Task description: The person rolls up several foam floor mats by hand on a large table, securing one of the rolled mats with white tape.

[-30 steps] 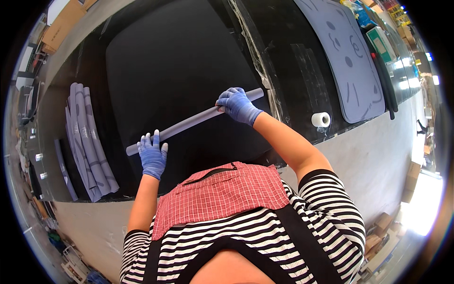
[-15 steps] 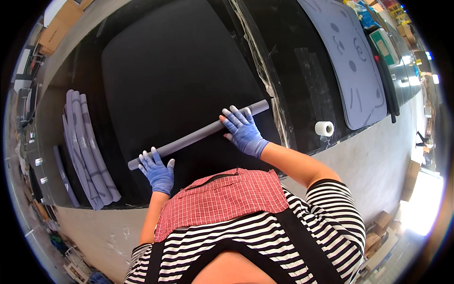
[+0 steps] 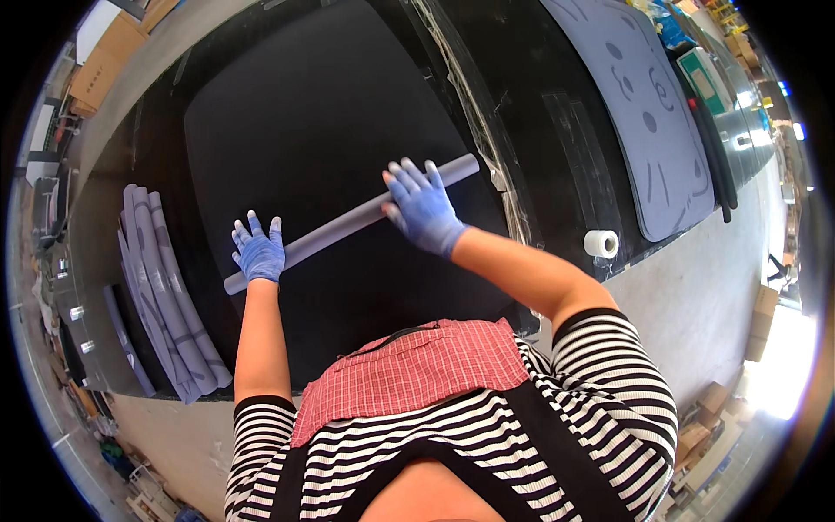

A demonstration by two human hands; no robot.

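A long, thin grey roll of mat (image 3: 335, 230) lies slantwise, its right end farther from me, over a flat black sheet (image 3: 304, 113). My left hand (image 3: 261, 254), in a blue glove with whitish fingertips, is near the roll's left end. Its fingers are spread and reach past the roll onto the black surface. My right hand (image 3: 424, 209), gloved alike, lies over the roll toward its right end with fingers extended. Neither hand is wrapped around it. Whether the roll is joined to the black sheet I cannot tell.
Several rolled grey mats (image 3: 165, 291) lie at the left, beside a thinner strip (image 3: 129, 339). A flat patterned grey mat (image 3: 648, 122) rests at the right. A white tape roll (image 3: 601, 244) stands near the table's front edge. Crumpled clear tape (image 3: 474, 113) runs along a table seam.
The grey roll has shifted away from me and slightly left. Both hands have moved the same way, and my left hand now reaches farther over the roll.
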